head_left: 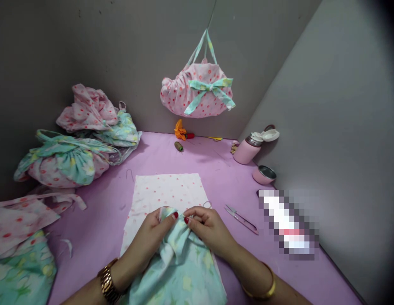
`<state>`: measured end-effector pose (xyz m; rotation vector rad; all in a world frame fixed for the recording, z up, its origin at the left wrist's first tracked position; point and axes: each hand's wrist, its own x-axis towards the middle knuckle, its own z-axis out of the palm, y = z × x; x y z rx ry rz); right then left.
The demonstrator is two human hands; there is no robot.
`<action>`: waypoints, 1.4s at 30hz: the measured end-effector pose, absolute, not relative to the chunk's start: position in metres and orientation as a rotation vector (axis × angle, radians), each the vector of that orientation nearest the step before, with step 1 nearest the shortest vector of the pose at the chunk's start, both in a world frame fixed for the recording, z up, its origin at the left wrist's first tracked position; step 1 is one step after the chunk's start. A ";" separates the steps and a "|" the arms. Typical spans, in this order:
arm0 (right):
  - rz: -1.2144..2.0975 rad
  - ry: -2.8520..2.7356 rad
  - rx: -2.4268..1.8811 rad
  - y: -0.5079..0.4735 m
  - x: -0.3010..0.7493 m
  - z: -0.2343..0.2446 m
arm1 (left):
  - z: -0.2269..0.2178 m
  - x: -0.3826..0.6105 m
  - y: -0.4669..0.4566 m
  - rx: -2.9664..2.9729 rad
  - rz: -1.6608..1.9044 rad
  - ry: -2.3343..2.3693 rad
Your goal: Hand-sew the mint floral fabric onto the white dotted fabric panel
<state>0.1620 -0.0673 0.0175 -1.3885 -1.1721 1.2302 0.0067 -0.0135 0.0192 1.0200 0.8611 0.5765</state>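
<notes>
A mint-green floral fabric (187,275) is bunched up in front of me, its lower part draped toward the near edge. My left hand (160,226) pinches its gathered top between thumb and fingers, where a bit of pink cloth also shows. Close beside it, my right hand (205,224) has thumb and fingertips closed at the same gathered edge; whether a needle is between them is too small to tell. Beneath lies a white cloth with red dots (168,190). A thin loop of thread (207,204) shows just behind my right hand.
Thread snips (241,219) lie right of my hands, near a pixelated object (287,224). Farther back are a pink bottle (247,150), its cup (264,174) and a thread spool (178,146). Sewn bags (66,161) pile up left; a dotted bag (199,93) hangs at the wall.
</notes>
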 end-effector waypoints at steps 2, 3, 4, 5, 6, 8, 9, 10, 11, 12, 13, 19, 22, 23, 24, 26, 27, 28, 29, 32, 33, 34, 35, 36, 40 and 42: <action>1.271 -1.145 -1.352 -0.067 0.162 0.015 | 0.020 0.007 -0.014 0.997 0.571 0.843; 1.280 -1.141 -1.334 -0.067 0.163 0.014 | 0.020 0.007 -0.014 0.987 0.567 0.836; 1.283 -1.140 -1.318 -0.066 0.163 0.013 | 0.020 0.007 -0.014 0.978 0.566 0.829; 1.282 -1.144 -1.304 -0.066 0.163 0.011 | 0.020 0.007 -0.015 0.968 0.564 0.823; 1.279 -1.148 -1.292 -0.066 0.164 0.010 | 0.020 0.007 -0.015 0.956 0.562 0.816; 1.278 -1.158 -1.279 -0.065 0.164 0.010 | 0.021 0.007 -0.015 0.920 0.556 0.798; 1.275 -1.169 -1.280 -0.065 0.163 0.010 | 0.022 0.007 -0.015 0.902 0.550 0.785; 1.267 -1.188 -1.285 -0.066 0.163 0.010 | 0.023 0.007 -0.015 0.884 0.543 0.774; 1.254 -1.214 -1.296 -0.066 0.162 0.010 | 0.024 0.007 -0.015 0.867 0.535 0.766; 1.232 -1.243 -1.308 -0.067 0.162 0.011 | 0.025 0.008 -0.015 0.853 0.527 0.759; 1.202 -1.274 -1.319 -0.068 0.161 0.011 | 0.026 0.008 -0.015 0.843 0.519 0.752; 1.127 -1.444 -1.314 -0.071 0.158 0.011 | 0.028 0.010 -0.018 0.884 0.466 0.714; 0.827 -1.454 -1.403 -0.072 0.159 0.014 | 0.028 0.011 -0.019 0.890 0.494 0.748; 0.703 -1.467 -1.416 -0.072 0.159 0.016 | 0.027 0.011 -0.019 0.884 0.508 0.758; 0.606 -1.494 -1.411 -0.073 0.159 0.018 | 0.027 0.011 -0.019 0.885 0.516 0.762; 0.526 -1.577 -1.373 -0.073 0.158 0.021 | 0.027 0.011 -0.019 0.923 0.524 0.777; 0.530 -1.600 -1.352 -0.074 0.157 0.022 | 0.026 0.011 -0.019 0.957 0.529 0.790; 0.542 -1.592 -1.333 -0.074 0.156 0.023 | 0.025 0.011 -0.018 0.996 0.534 0.803; 0.557 -1.555 -1.310 -0.074 0.155 0.024 | 0.025 0.010 -0.018 1.032 0.538 0.813; 0.716 -1.222 -1.196 -0.070 0.156 0.026 | 0.022 0.010 -0.018 1.079 0.539 0.818; 0.808 -1.059 -1.151 -0.069 0.159 0.028 | 0.022 0.009 -0.018 1.068 0.530 0.817; 0.898 -0.895 -1.110 -0.067 0.164 0.030 | 0.021 0.009 -0.018 1.054 0.518 0.815; 0.969 -0.745 -1.077 -0.064 0.170 0.032 | 0.021 0.009 -0.018 1.039 0.507 0.812; 1.011 -0.624 -1.050 -0.062 0.178 0.035 | 0.021 0.009 -0.018 1.029 0.496 0.810; 0.888 -0.379 -0.962 -0.057 0.217 0.041 | 0.021 0.009 -0.019 1.013 0.480 0.821; 0.729 -0.320 -0.944 -0.057 0.237 0.042 | 0.021 0.009 -0.019 1.004 0.474 0.822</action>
